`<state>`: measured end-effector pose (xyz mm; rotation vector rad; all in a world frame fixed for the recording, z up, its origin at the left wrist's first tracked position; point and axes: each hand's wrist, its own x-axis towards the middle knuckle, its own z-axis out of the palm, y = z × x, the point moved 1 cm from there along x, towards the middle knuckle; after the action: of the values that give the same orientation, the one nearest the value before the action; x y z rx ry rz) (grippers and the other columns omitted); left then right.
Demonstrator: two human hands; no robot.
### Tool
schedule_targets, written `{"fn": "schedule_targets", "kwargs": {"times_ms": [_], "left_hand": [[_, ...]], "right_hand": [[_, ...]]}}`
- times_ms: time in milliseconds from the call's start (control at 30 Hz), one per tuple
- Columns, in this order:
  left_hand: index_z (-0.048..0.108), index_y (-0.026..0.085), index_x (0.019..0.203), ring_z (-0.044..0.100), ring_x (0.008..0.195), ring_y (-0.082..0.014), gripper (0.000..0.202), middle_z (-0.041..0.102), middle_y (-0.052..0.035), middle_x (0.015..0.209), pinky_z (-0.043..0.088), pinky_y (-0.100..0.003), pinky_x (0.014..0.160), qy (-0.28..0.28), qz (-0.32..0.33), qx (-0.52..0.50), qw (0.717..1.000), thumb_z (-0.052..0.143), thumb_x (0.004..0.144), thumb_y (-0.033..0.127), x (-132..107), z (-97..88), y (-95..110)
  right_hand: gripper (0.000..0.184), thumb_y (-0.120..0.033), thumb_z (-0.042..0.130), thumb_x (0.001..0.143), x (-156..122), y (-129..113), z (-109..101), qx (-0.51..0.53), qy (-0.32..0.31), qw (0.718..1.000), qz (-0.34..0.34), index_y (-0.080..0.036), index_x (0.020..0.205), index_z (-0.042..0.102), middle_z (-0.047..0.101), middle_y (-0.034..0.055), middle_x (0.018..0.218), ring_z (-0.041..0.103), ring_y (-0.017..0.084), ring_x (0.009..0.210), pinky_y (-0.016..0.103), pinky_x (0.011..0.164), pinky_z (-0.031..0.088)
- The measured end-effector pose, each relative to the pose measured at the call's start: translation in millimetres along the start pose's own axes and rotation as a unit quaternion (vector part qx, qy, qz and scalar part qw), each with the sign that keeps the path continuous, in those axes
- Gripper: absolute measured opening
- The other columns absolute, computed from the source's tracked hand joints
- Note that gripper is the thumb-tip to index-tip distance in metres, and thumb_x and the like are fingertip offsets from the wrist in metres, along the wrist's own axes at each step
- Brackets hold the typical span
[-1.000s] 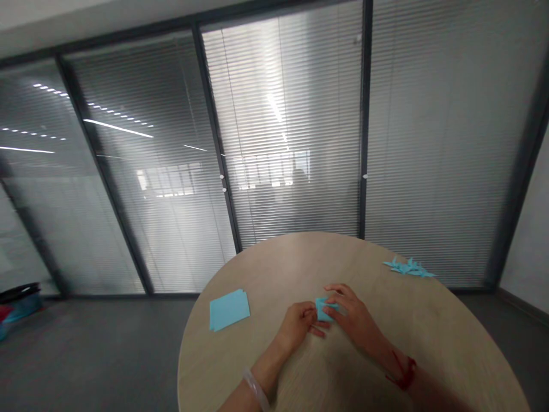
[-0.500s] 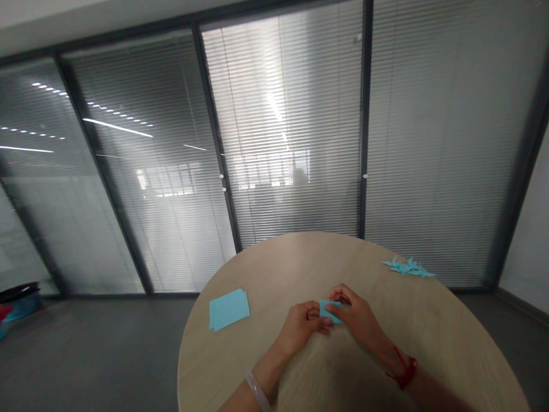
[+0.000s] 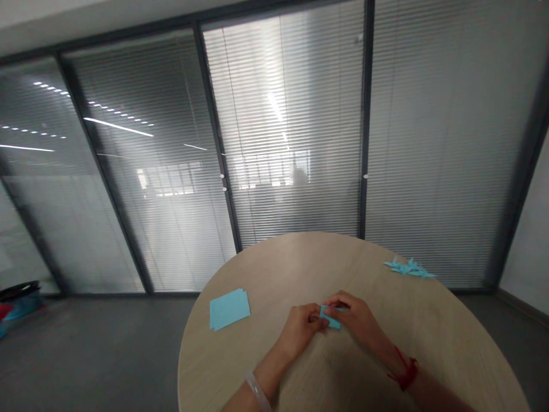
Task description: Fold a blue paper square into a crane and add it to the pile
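A small folded piece of light-blue paper (image 3: 332, 323) is held between both hands, low over the near middle of the round table. My left hand (image 3: 301, 327) pinches its left edge, thumb and fingers closed. From the right and above, my right hand (image 3: 349, 313) grips the upper part, thumb and fingertips together on the paper. The fingers cover much of the sheet, so its exact folds cannot be made out.
The round wooden table (image 3: 309, 263) bears a stack of blue paper sheets (image 3: 229, 309) on the left. Several folded blue paper pieces with pointed ends (image 3: 409, 267) lie in a heap near the far right edge. Behind stands a glass partition with blinds (image 3: 287, 126).
The paper has tilted, its lower right corner now showing below the fingers. My right hand's fingers have come down and leftward onto its top edge. My left fingers have drawn in closer.
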<state>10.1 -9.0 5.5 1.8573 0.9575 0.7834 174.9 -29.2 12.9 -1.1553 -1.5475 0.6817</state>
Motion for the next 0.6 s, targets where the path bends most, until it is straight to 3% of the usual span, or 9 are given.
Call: {"fn": "schedule_targets", "kwargs": {"times_ms": [300, 600], "left_hand": [[0.071, 0.017, 0.086, 0.058, 0.068, -0.0169, 0.022, 0.070, -0.0034, 0.075, 0.038, -0.023, 0.063, 0.015, 0.048, 0.139, 0.989, 0.053, 0.077, 0.025, -5.4, -2.1, 9.2], [0.071, 0.018, 0.091, 0.059, 0.069, -0.0177, 0.023, 0.071, -0.0038, 0.078, 0.039, -0.024, 0.065, 0.011, 0.059, 0.165, 0.985, 0.052, 0.078, 0.022, -8.2, -2.4, 16.2]], "right_hand": [[0.015, -0.034, 0.066, 0.073, -2.7, -3.9, -0.9, -0.027, -0.015, 0.999, -0.028, -0.020, 0.069, 0.072, 0.067, 0.0014, 0.071, 0.062, 0.018, 0.072, 0.027, 0.068, 0.045], [0.011, -0.030, 0.068, 0.071, -2.8, -4.1, -1.7, -0.031, -0.019, 0.999, -0.015, -0.020, 0.067, 0.071, 0.066, 0.0010, 0.069, 0.061, 0.018, 0.071, 0.027, 0.068, 0.044]]}}
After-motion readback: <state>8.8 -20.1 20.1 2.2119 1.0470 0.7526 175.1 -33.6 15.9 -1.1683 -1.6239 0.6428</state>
